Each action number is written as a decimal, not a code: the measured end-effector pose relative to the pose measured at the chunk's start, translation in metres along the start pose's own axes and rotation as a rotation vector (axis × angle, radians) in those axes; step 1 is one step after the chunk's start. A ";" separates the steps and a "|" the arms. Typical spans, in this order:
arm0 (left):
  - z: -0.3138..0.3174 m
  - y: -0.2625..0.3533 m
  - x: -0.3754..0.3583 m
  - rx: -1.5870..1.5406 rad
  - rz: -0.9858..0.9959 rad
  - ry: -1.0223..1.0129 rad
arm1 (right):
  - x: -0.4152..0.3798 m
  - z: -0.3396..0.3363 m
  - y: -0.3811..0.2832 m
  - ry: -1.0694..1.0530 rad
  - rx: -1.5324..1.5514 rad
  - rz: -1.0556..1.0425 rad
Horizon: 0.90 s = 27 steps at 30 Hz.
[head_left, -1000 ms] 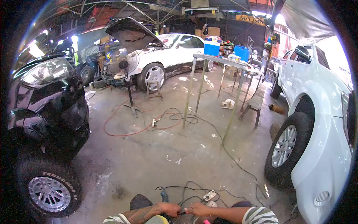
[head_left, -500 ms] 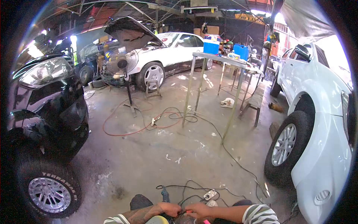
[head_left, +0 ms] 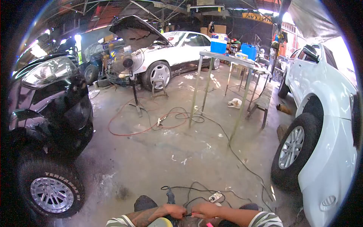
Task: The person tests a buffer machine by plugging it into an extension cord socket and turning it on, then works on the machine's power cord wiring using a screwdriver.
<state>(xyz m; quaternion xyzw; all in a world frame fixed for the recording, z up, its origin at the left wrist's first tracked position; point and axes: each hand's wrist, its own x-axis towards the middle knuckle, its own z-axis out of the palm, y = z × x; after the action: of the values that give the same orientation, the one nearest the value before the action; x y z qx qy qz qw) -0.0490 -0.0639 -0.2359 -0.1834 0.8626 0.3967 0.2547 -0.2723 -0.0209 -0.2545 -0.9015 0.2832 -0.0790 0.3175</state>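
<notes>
At the bottom centre, my left hand (head_left: 176, 211) and my right hand (head_left: 204, 210) are close together, both with fingers curled. A short dark piece of cord (head_left: 188, 215) shows between them, pinched from both sides, with a small red-orange bit by my right fingers. Just behind my left hand stands the dark handle of a power tool (head_left: 170, 195), its cord looping away over the floor. A round yellowish-white object (head_left: 160, 223) lies below my left wrist, partly cut off. The white power strip (head_left: 215, 197) rests on the floor beyond my right hand.
A black vehicle (head_left: 53, 109) stands at left, a white pickup (head_left: 332, 140) at right. Ahead are a metal table (head_left: 227, 57) with a blue cooler (head_left: 218, 46), a stand fan (head_left: 126, 63) and a white car (head_left: 181, 47) with its hood up. Cables and a red hose (head_left: 124, 134) cross the floor.
The view has shifted slightly, so the surroundings sit a little further right. My hands remain together on the cord, and more of the tool handle shows behind my left hand.
</notes>
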 end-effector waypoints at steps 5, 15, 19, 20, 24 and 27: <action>0.010 -0.011 0.005 0.073 0.050 0.065 | 0.002 0.034 0.008 0.040 0.101 0.072; 0.010 -0.016 0.007 -0.013 0.016 0.050 | 0.010 -0.002 -0.018 0.103 0.079 0.034; 0.014 -0.024 0.015 0.058 0.039 0.019 | 0.010 0.046 0.016 0.156 -0.032 -0.066; 0.018 -0.029 0.019 0.022 0.085 0.046 | 0.014 0.051 0.016 0.052 0.197 0.132; 0.020 -0.033 0.024 0.025 0.136 -0.029 | 0.025 0.038 0.015 -0.510 1.108 1.000; 0.005 -0.016 0.006 0.024 0.042 -0.098 | 0.031 0.008 -0.002 -0.365 0.498 0.604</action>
<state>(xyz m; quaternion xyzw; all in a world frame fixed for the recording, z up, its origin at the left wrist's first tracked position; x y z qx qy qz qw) -0.0444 -0.0707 -0.2516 -0.1426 0.8576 0.4001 0.2901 -0.2434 -0.0327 -0.2605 -0.6731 0.4459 0.1126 0.5791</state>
